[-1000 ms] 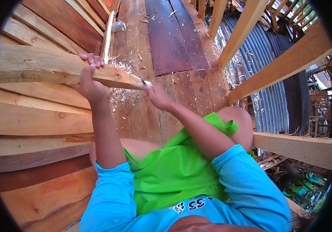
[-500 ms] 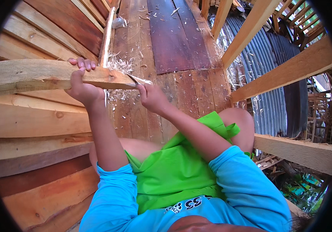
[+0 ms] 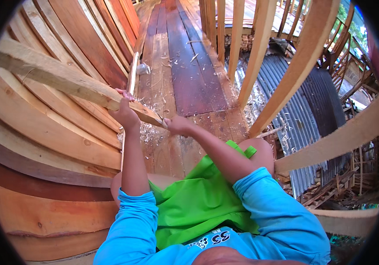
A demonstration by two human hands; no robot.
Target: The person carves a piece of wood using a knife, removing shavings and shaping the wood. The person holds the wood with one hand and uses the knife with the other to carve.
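Left grip (image 3: 126, 115) clasps a wooden beam (image 3: 72, 84), right grip (image 3: 179, 126) clenches a blade (image 3: 163, 122) at the beam's tip, shavings (image 3: 151, 134) litter floor (image 3: 167, 157) beneath the beam.

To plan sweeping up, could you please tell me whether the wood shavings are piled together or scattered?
Scattered: shavings dot the floorboards, lying thickest around the wooden beam's narrow end.

Room between wall (image 3: 57, 132) and posts (image 3: 255, 57)
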